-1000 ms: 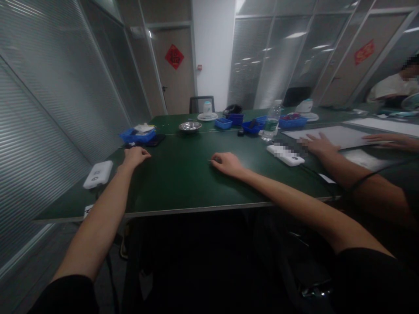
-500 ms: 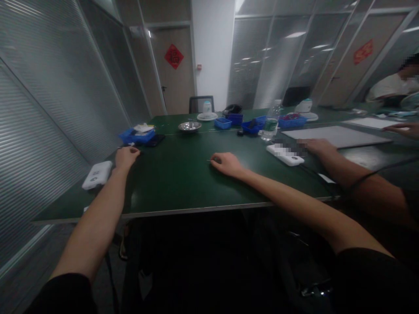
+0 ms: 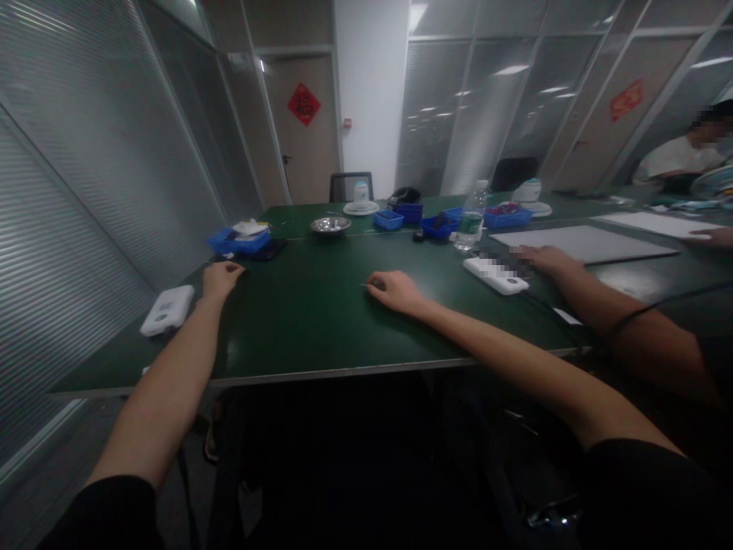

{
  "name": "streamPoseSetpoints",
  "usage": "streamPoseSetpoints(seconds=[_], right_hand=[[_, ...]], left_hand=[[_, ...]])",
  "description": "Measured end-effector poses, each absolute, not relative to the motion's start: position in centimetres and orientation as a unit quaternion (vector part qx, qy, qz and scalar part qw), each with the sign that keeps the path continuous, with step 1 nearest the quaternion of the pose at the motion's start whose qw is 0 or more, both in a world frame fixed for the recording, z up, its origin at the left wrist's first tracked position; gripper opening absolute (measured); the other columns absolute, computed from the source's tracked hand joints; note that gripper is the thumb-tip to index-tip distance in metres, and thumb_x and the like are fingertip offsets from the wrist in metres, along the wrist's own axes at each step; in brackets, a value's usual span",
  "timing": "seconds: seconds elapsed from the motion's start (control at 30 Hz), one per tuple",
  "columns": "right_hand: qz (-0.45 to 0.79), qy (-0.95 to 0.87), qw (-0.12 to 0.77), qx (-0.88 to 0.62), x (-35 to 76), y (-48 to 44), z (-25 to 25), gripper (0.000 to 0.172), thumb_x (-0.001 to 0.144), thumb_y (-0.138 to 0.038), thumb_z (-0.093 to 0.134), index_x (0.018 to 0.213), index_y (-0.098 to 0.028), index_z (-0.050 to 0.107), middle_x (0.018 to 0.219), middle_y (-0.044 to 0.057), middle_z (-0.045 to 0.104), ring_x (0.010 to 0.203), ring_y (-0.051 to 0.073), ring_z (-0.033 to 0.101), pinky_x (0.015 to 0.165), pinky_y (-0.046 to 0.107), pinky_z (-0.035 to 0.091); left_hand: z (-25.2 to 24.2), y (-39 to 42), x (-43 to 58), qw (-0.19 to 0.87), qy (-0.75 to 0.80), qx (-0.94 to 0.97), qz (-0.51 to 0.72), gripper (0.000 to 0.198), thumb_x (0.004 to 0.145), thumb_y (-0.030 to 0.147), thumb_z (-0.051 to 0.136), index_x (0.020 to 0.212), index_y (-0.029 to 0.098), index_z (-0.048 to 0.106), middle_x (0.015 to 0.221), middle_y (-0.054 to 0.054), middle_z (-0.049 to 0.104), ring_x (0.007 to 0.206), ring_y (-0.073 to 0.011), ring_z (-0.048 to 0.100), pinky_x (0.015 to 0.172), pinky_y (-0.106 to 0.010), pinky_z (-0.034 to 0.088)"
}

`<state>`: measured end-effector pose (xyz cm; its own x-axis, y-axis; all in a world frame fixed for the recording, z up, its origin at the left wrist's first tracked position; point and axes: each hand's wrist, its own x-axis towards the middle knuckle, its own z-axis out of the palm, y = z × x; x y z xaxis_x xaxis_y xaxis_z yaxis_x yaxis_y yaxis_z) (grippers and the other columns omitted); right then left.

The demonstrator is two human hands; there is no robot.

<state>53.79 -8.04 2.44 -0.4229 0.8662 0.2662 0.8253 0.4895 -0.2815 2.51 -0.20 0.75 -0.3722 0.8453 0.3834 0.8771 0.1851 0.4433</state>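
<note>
My left hand (image 3: 222, 276) rests on the green table (image 3: 321, 328) near its left edge, fingers curled closed. What is under them is too dark to make out. It lies between a white power bank (image 3: 168, 310) and a black phone (image 3: 272, 247). My right hand (image 3: 395, 291) sits mid-table in a pinch, with a thin pin-like sliver (image 3: 364, 286) sticking out to the left of the fingertips.
A blue tray (image 3: 239, 240) with papers, a steel bowl (image 3: 330, 224), blue bins (image 3: 438, 225) and a water bottle (image 3: 469, 218) stand farther back. On the right a co-worker's hand (image 3: 544, 260) lies by a white device (image 3: 495, 274) and a grey mat (image 3: 584, 243).
My left hand has slid left and a little away, toward the table's left edge. The co-worker's farther hand has drawn back to the right. My right hand has stayed put.
</note>
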Motion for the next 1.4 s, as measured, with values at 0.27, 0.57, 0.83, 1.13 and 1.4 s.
streamPoseSetpoints(seconds=[0.27, 0.57, 0.83, 1.13, 1.4], right_hand=[[0.05, -0.842, 0.188, -0.504, 53.8, -8.2, 2.6, 0.031, 0.103, -0.044, 0.056, 0.122, -0.026, 0.075, 0.108, 0.006, 0.078, 0.093, 0.021, 0.071, 0.077, 0.027, 0.048], [0.054, -0.843, 0.188, -0.5, 53.8, -8.1, 2.4, 0.032, 0.103, -0.045, 0.057, 0.121, -0.026, 0.075, 0.106, 0.006, 0.078, 0.092, 0.021, 0.071, 0.078, 0.028, 0.048], [0.056, -0.873, 0.239, -0.422, 53.9, -8.4, 2.5, 0.028, 0.103, -0.039, 0.059, 0.121, -0.023, 0.073, 0.115, 0.006, 0.076, 0.101, 0.02, 0.069, 0.087, 0.028, 0.048], [0.044, -0.904, 0.23, -0.357, 53.7, -9.5, 3.1, 0.027, 0.101, -0.036, 0.06, 0.121, -0.022, 0.073, 0.115, 0.006, 0.074, 0.1, 0.02, 0.068, 0.088, 0.028, 0.046], [0.032, -0.881, 0.252, -0.399, 53.6, -8.7, 2.4, 0.024, 0.097, -0.034, 0.062, 0.115, -0.023, 0.075, 0.111, 0.006, 0.077, 0.098, 0.022, 0.07, 0.086, 0.03, 0.047]], left_hand=[[0.3, 0.8, 1.7, -0.057, -0.788, -0.486, -0.374, 0.032, 0.079, 0.038, 0.08, 0.104, 0.018, 0.085, 0.109, -0.011, 0.08, 0.109, -0.0313, 0.072, 0.107, -0.038, 0.05], [1.1, 0.9, 2.9, -0.1, -0.782, -0.498, -0.361, 0.029, 0.075, 0.035, 0.084, 0.098, 0.018, 0.086, 0.109, -0.012, 0.08, 0.107, -0.0342, 0.072, 0.1, -0.042, 0.054], [2.0, -1.6, 16.8, -0.222, -0.48, -0.8, -0.283, 0.027, 0.085, 0.045, 0.08, 0.102, 0.023, 0.085, 0.114, -0.008, 0.079, 0.111, -0.0277, 0.072, 0.107, -0.04, 0.05], [1.1, -5.4, 25.0, -0.337, -0.328, -0.835, -0.285, 0.036, 0.09, 0.045, 0.078, 0.114, 0.018, 0.081, 0.114, -0.012, 0.078, 0.105, -0.0254, 0.073, 0.098, -0.04, 0.056], [1.7, -5.8, 25.0, -0.291, -0.365, -0.841, -0.274, 0.037, 0.091, 0.046, 0.075, 0.113, 0.016, 0.08, 0.108, -0.009, 0.077, 0.095, -0.0224, 0.069, 0.086, -0.034, 0.053]])
